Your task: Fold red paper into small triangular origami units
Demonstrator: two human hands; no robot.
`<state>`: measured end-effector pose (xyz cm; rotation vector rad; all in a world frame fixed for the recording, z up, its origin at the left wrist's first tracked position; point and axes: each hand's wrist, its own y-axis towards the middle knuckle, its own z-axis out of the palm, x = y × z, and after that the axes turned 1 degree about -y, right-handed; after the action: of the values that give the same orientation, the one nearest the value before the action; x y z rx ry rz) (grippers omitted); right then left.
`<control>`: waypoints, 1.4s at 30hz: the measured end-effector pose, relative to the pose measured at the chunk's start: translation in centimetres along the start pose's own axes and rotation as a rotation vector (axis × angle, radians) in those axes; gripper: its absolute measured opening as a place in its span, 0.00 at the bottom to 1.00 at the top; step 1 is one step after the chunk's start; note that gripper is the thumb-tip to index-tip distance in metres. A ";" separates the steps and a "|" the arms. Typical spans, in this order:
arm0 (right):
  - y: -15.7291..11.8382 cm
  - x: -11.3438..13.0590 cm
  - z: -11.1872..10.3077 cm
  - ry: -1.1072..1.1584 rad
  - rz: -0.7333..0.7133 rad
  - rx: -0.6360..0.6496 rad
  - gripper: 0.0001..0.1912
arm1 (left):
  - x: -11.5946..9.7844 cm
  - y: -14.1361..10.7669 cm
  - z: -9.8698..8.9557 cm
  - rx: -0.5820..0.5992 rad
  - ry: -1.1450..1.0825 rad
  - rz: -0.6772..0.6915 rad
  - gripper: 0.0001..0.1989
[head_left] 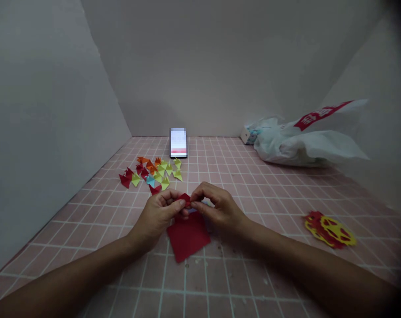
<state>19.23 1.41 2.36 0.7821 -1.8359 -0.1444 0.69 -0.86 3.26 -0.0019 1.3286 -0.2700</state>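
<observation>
Reaching in with bare forearms from both lower corners, pinching a small folded red paper between the narrowed fingers of left hand and right hand, over the far part of a flat red sheet. Crowded just beyond by folded paper pieces and an upright lit phone, with wide room rightward before red-and-yellow cut-outs and a white plastic bag. Spread across a pink, white-gridded table, bounded at left and far edges by grey walls.
</observation>
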 end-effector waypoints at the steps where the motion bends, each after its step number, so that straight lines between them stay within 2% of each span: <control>1: 0.0 0.0 0.1 -0.006 0.005 -0.006 0.05 | -0.1 0.0 0.1 0.001 0.011 0.007 0.10; 10: -0.3 0.5 0.4 0.003 0.083 -0.060 0.06 | 0.1 -0.2 0.2 0.013 0.044 0.060 0.11; 14: -0.4 0.6 0.6 0.028 0.116 -0.058 0.05 | 0.1 -0.2 0.4 -0.019 0.049 0.062 0.11; 20: -0.3 0.8 0.6 0.217 0.229 -0.096 0.02 | -0.3 -0.3 0.6 -0.075 0.059 0.032 0.10; 28: -0.3 0.8 1.0 0.435 0.444 -0.052 0.08 | 0.0 -0.1 0.4 -0.086 0.012 -0.001 0.12; 36: -0.4 0.5 1.3 0.430 0.451 -0.047 0.08 | 0.1 -0.1 0.3 -0.067 -0.024 -0.035 0.12; 42: -0.6 0.7 1.4 0.407 0.466 -0.074 0.07 | 0.1 -0.2 0.5 -0.057 0.055 -0.010 0.11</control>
<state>18.13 0.13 2.05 0.2870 -1.5631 0.2318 1.12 -1.17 3.31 -0.0494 1.3913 -0.2415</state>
